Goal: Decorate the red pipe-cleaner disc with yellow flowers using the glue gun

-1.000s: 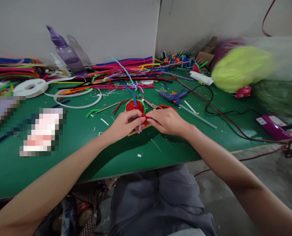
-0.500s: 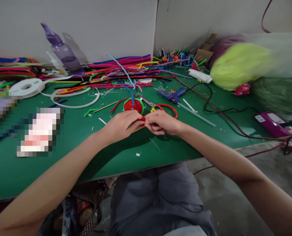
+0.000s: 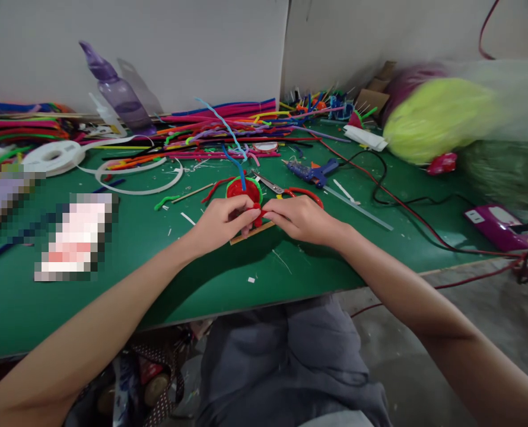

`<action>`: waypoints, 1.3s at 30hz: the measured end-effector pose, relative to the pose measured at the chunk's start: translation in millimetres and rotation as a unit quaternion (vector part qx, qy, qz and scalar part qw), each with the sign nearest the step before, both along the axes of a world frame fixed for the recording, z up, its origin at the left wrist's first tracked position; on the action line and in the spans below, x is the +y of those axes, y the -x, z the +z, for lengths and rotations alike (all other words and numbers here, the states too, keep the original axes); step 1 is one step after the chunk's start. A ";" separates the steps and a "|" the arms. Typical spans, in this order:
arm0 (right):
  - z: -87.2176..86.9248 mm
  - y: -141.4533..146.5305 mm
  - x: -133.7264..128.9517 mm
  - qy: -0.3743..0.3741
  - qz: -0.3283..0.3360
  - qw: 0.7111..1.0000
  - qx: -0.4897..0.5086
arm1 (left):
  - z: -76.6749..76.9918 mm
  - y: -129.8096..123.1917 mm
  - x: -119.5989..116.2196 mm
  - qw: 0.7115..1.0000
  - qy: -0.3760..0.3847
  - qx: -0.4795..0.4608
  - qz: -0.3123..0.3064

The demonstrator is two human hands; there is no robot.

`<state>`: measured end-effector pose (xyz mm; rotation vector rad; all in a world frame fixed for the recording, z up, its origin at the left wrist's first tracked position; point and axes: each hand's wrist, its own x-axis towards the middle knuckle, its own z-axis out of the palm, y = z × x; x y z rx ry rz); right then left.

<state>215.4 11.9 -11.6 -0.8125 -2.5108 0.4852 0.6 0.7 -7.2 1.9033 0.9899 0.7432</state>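
Between my two hands is a small red pipe cleaner piece (image 3: 258, 214), pinched from both sides. My left hand (image 3: 229, 220) is closed on its left part, thumb and forefinger pressed together. From the right, the fingertips of my right hand (image 3: 300, 218) grip its other end. A thin wooden stick (image 3: 251, 233) shows just below the fingers; I cannot tell whether it touches them. Right behind the hands lies a round red piece with a green rim (image 3: 235, 188), with a blue pipe cleaner (image 3: 242, 178) on it. Orange-handled scissors (image 3: 306, 193) lie beyond my right hand.
A blue glue gun (image 3: 312, 171) with a black cord rests at back right. Colourful pipe cleaners (image 3: 228, 127) are piled along the wall near a purple bottle (image 3: 124, 98). A ribbon roll (image 3: 53, 158) lies left, a purple power strip (image 3: 498, 224) right.
My fingers have shifted on the red piece: the right hand's curled fingers have straightened into a pinch, and more of the red piece and the wooden stick now shows.
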 end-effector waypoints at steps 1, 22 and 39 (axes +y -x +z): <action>-1.8 0.6 0.4 0.008 0.002 1.000 0.004 | 0.0 -0.3 -0.5 1.000 -0.010 0.005 0.006; 2.2 6.5 -7.2 0.226 0.026 0.966 0.126 | 2.3 -2.4 -4.2 0.996 -0.078 0.049 -0.019; -0.1 11.1 -4.0 0.308 0.023 0.937 0.162 | -4.1 -4.1 0.1 0.991 0.055 -0.117 0.020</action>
